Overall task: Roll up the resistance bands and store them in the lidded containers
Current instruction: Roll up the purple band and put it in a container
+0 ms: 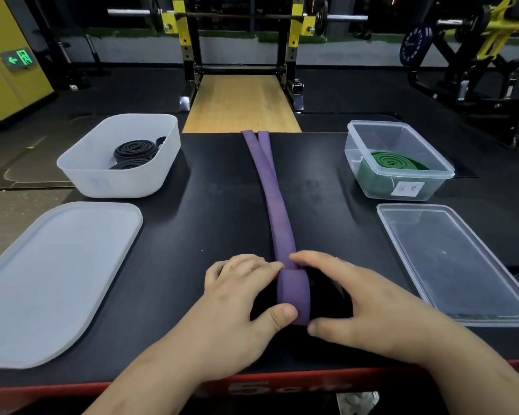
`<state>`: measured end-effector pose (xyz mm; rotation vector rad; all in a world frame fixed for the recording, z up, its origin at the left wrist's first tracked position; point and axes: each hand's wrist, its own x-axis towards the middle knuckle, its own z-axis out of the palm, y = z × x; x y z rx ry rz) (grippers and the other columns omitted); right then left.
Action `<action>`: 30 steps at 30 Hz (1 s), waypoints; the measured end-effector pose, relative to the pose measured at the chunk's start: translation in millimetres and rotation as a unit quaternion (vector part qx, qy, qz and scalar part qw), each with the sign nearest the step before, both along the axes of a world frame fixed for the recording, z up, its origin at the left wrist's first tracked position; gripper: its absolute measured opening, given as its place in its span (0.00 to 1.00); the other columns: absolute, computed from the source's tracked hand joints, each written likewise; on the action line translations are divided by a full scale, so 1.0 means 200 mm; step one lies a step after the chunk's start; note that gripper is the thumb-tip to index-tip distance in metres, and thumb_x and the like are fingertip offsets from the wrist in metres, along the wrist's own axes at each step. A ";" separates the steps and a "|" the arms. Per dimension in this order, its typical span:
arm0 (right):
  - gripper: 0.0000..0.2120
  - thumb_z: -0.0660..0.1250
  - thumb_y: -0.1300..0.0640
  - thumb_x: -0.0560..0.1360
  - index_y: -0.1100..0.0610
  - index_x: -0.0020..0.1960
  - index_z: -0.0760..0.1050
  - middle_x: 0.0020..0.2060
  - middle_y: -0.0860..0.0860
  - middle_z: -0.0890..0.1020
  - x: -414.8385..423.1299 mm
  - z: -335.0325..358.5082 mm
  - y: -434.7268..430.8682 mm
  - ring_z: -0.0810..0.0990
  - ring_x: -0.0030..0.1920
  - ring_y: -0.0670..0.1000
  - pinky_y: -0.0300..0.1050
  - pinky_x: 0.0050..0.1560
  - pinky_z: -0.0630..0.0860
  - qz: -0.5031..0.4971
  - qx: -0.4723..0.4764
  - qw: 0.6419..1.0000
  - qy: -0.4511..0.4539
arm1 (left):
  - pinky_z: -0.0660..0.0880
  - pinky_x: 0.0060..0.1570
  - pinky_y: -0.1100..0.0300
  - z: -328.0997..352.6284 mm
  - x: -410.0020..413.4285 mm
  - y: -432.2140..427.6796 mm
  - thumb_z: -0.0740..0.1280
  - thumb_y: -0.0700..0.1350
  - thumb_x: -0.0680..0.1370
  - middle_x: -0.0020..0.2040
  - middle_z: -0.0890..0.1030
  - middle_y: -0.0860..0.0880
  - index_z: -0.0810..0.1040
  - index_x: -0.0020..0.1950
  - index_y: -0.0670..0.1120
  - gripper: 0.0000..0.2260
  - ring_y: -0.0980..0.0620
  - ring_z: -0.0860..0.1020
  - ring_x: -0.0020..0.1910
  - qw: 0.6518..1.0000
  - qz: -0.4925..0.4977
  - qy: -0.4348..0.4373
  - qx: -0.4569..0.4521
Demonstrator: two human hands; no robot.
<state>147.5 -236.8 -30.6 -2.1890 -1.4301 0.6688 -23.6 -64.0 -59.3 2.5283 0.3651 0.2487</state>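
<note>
A purple resistance band (271, 187) lies lengthwise down the middle of the black table, its far end at the back edge. Its near end is wound into a small roll (293, 295). My left hand (240, 298) grips the roll from the left, thumb at its near side, fingers curled over the top. My right hand (360, 301) grips it from the right in the same way. A frosted white container (150, 172) at the back left holds rolled black bands (135, 151). A clear container (372, 178) at the back right holds a rolled green band (393, 161).
A frosted white lid (51, 280) lies flat at the front left. A clear lid (453, 262) lies flat at the front right. The table's red front edge (162, 384) is close below my wrists. Gym racks and a wooden platform (240, 103) stand beyond the table.
</note>
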 end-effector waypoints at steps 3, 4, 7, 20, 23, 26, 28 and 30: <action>0.42 0.78 0.34 0.66 0.21 0.71 0.56 0.67 0.18 0.63 0.00 -0.02 0.00 0.49 0.72 0.22 0.25 0.74 0.48 0.021 -0.001 1.000 -0.006 | 0.48 0.77 0.56 0.00 0.01 0.00 0.48 0.73 0.74 0.71 0.64 0.65 0.63 0.78 0.60 0.35 0.68 0.49 0.75 1.000 0.010 0.011 0.003; 0.41 0.78 0.35 0.67 0.21 0.71 0.57 0.66 0.17 0.62 0.00 -0.02 0.00 0.48 0.69 0.20 0.22 0.71 0.48 0.019 0.002 1.000 -0.011 | 0.49 0.77 0.56 0.00 0.02 0.00 0.48 0.73 0.74 0.71 0.64 0.65 0.63 0.77 0.61 0.35 0.68 0.50 0.75 1.000 0.009 0.014 0.004; 0.37 0.76 0.34 0.68 0.25 0.72 0.62 0.68 0.24 0.67 0.01 -0.05 0.02 0.59 0.74 0.30 0.30 0.73 0.57 0.008 0.033 0.999 -0.030 | 0.53 0.74 0.61 0.01 0.01 0.02 0.54 0.75 0.75 0.67 0.65 0.73 0.60 0.74 0.71 0.28 0.72 0.50 0.73 1.000 0.002 0.014 -0.020; 0.38 0.73 0.31 0.70 0.30 0.76 0.61 0.69 0.27 0.68 0.03 -0.07 0.00 0.61 0.76 0.36 0.47 0.79 0.59 0.037 0.045 0.998 0.002 | 0.55 0.69 0.70 0.00 0.01 0.05 0.64 0.76 0.65 0.63 0.66 0.71 0.72 0.72 0.61 0.38 0.76 0.56 0.68 0.999 0.013 -0.023 -0.038; 0.38 0.73 0.29 0.66 0.25 0.73 0.61 0.68 0.29 0.72 0.02 -0.09 0.02 0.66 0.75 0.41 0.51 0.78 0.64 0.017 0.062 0.998 0.007 | 0.56 0.66 0.71 0.01 0.01 0.04 0.63 0.74 0.68 0.61 0.68 0.71 0.73 0.71 0.60 0.35 0.79 0.57 0.65 0.999 0.006 -0.028 -0.040; 0.33 0.70 0.30 0.69 0.30 0.72 0.65 0.67 0.32 0.75 0.01 -0.10 0.02 0.69 0.74 0.41 0.52 0.80 0.60 0.018 0.079 0.997 0.008 | 0.59 0.67 0.66 0.02 0.01 0.03 0.63 0.73 0.69 0.62 0.67 0.71 0.76 0.68 0.58 0.32 0.76 0.59 0.66 0.999 -0.001 -0.027 -0.047; 0.32 0.70 0.31 0.70 0.32 0.72 0.67 0.67 0.34 0.76 0.01 -0.10 0.01 0.69 0.74 0.42 0.52 0.78 0.62 0.024 0.082 0.996 0.015 | 0.60 0.68 0.65 0.02 0.01 0.03 0.63 0.74 0.69 0.62 0.67 0.71 0.76 0.67 0.59 0.31 0.72 0.61 0.67 0.999 -0.004 -0.024 -0.048; 0.33 0.70 0.31 0.71 0.35 0.74 0.68 0.65 0.35 0.76 0.02 -0.11 0.00 0.70 0.72 0.42 0.51 0.74 0.69 0.020 0.090 0.996 0.019 | 0.60 0.69 0.65 0.02 0.01 0.03 0.66 0.75 0.67 0.62 0.68 0.70 0.73 0.69 0.62 0.33 0.69 0.62 0.68 0.999 0.001 -0.014 -0.052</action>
